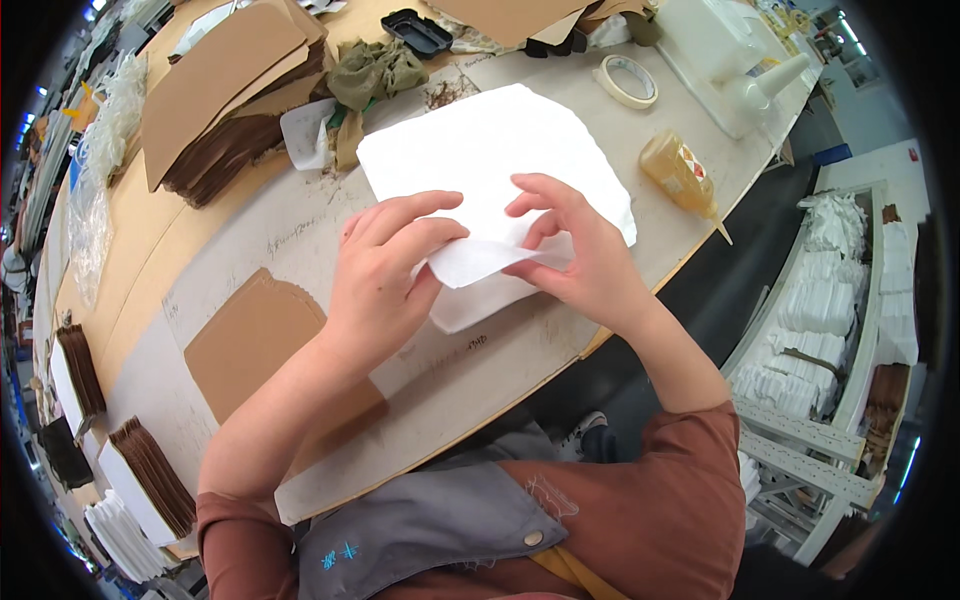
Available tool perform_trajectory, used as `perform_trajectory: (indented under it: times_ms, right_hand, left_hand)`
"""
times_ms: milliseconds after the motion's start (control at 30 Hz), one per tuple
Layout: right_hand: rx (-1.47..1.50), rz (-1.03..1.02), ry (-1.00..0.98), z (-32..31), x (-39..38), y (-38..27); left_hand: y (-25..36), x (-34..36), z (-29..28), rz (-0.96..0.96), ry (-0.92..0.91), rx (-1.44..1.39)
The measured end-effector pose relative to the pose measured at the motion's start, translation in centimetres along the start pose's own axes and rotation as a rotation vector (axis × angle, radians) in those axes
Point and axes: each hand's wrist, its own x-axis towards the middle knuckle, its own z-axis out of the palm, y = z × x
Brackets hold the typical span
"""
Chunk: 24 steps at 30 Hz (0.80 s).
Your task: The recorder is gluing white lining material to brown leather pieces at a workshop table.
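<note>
A white layered sheet (pixel 470 140) lies in front of me, its near edge lifted and curled in a thin strip. My left hand (pixel 395 265) pinches the left end of that strip, thumb below and curled fingers above. My right hand (pixel 580 250) grips the same lifted edge toward its right, thumb under it and fingers bent over it. Below and left of the sheet lies a brown cardboard cut piece (pixel 255 330), partly hidden by my left forearm. A bottle of amber liquid (pixel 675 175) with a nozzle lies to the right.
Stacked brown pieces (pixel 230 80), olive cloth (pixel 365 75), a black tray (pixel 415 33), a tape roll (pixel 625 82) and a white plastic container (pixel 715 60) sit at the back. More stacks (pixel 150 480) stand lower left. Beyond the table's right edge is a rack of white bundles (pixel 805 300).
</note>
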Motion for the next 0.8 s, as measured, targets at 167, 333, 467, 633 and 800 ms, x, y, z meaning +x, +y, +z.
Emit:
perform_trajectory:
  times_ms: [167, 333, 467, 633, 800]
  right_hand:
    - [-0.714, -0.275, 0.067, -5.0, -0.5, 2.1]
    - [-0.692, -0.232, 0.163, -9.2, 0.4, 4.4]
    - [-0.112, 0.228, 0.282, -9.1, 4.0, 6.0]
    - [-0.066, 0.275, 0.23, -7.8, 8.9, 6.9]
    - [0.102, 0.451, 0.211, -7.0, 10.1, 6.1]
  left_hand:
    - [-1.0, 0.1, -0.1, -0.222, 0.123, -0.425]
    - [-1.5, 0.1, -0.1, -0.441, 0.055, -0.68]
    - [-2.6, 0.8, 0.0, -0.757, 0.039, -0.82]
    - [-4.7, 2.7, 0.4, -0.877, 0.161, -1.051]
    - [-5.4, 3.0, 0.5, -0.901, 0.146, -1.034]
